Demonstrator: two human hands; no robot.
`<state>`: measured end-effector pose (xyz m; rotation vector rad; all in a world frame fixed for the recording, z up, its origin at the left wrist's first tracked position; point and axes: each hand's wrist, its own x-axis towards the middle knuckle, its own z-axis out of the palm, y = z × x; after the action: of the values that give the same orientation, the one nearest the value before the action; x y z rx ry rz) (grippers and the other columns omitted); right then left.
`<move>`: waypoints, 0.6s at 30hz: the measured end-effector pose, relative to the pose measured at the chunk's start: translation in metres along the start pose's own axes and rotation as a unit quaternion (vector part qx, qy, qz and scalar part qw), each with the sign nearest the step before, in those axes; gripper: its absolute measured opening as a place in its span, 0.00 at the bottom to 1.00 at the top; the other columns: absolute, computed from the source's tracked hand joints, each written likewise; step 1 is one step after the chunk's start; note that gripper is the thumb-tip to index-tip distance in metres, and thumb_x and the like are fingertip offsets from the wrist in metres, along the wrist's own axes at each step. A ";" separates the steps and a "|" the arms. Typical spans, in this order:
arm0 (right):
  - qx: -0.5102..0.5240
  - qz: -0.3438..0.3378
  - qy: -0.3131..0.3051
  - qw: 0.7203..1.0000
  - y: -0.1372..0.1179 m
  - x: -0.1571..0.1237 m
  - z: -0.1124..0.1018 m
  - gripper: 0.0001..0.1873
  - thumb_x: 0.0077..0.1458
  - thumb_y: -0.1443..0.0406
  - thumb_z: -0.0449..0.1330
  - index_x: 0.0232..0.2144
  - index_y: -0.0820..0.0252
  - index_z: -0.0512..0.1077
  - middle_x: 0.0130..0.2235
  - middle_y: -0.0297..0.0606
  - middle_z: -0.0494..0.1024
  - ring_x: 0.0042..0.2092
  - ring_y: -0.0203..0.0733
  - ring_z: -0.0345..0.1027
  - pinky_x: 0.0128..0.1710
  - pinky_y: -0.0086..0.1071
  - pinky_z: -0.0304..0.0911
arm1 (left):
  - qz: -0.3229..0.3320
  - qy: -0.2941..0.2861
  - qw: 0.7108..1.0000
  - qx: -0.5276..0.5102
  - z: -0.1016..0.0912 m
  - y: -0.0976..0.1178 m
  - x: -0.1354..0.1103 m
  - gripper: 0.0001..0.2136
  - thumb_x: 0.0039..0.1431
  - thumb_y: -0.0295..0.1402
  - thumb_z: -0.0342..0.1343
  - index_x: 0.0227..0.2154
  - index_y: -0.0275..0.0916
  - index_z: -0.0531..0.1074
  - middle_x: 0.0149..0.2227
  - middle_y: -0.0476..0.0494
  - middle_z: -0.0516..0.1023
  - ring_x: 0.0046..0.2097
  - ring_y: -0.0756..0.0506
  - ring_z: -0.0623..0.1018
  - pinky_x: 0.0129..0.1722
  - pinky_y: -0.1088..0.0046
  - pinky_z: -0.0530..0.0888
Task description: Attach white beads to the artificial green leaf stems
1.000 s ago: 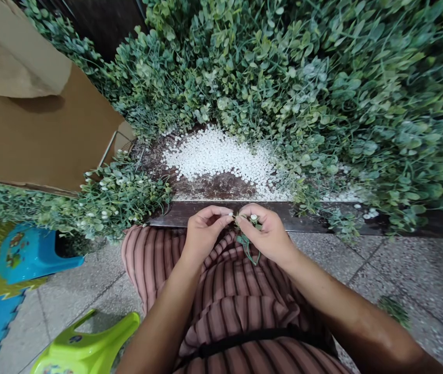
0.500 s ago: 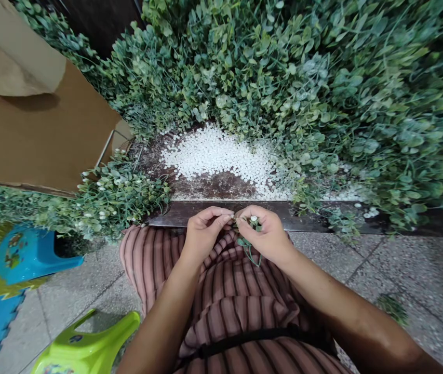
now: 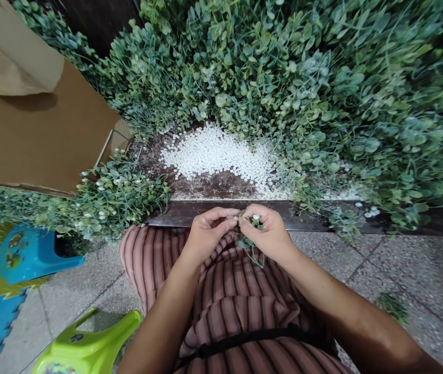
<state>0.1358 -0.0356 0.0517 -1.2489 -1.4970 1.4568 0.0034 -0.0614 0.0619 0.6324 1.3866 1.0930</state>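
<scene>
Both hands meet over my lap, just in front of the ledge's edge. My right hand (image 3: pixel 270 234) is closed around an artificial leafy sprig (image 3: pixel 250 248), whose green stem and leaves hang below the fingers. One white bead (image 3: pixel 256 217) shows on the sprig beside the right thumb. With thumb and forefinger pinched, my left hand (image 3: pixel 207 231) touches the sprig's tip; a tiny pale piece, like a white bead, shows at those fingertips, partly hidden. Beyond the hands, a heap of white beads (image 3: pixel 213 153) lies on the dark ledge (image 3: pixel 221 184).
Piled artificial greenery (image 3: pixel 264 78) fills the back and right. A bead-tipped bunch (image 3: pixel 123 195) lies left of the heap, beside a cardboard box (image 3: pixel 30 135). A blue stool (image 3: pixel 26 254) and a green stool (image 3: pixel 84 345) stand on the tiled floor (image 3: pixel 73 296) at left.
Both hands have shifted slightly to the right, and the left fingertips are now closer to the right ones. The sprig has moved a little with the right hand.
</scene>
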 end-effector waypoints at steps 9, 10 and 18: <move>0.029 0.018 0.007 0.999 0.001 0.000 0.001 0.07 0.42 0.64 0.54 0.17 0.59 0.61 0.20 0.30 0.64 0.24 0.32 0.56 0.24 0.25 0.55 | 0.028 0.007 0.999 0.043 0.001 0.001 0.001 0.08 0.37 0.33 0.65 0.22 0.36 0.76 0.24 0.48 0.75 0.29 0.51 0.72 0.28 0.77 0.70; 0.030 0.016 0.007 0.999 0.001 0.000 0.000 0.07 0.42 0.65 0.54 0.17 0.59 0.61 0.20 0.30 0.64 0.24 0.32 0.56 0.25 0.25 0.55 | 0.028 0.005 0.999 0.039 0.001 0.000 0.001 0.08 0.38 0.34 0.65 0.23 0.36 0.76 0.24 0.48 0.75 0.29 0.51 0.72 0.29 0.77 0.70; 0.034 0.004 0.002 0.999 0.003 0.001 -0.001 0.06 0.43 0.66 0.54 0.17 0.60 0.62 0.20 0.30 0.65 0.24 0.32 0.57 0.26 0.25 0.57 | 0.010 0.001 1.000 -0.024 0.000 -0.006 0.001 0.08 0.42 0.35 0.63 0.26 0.37 0.75 0.26 0.50 0.75 0.28 0.53 0.71 0.30 0.78 0.70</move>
<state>0.1370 -0.0345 0.0490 -1.2180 -1.4285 1.4971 0.0045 -0.0631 0.0564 0.6112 1.3544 1.1411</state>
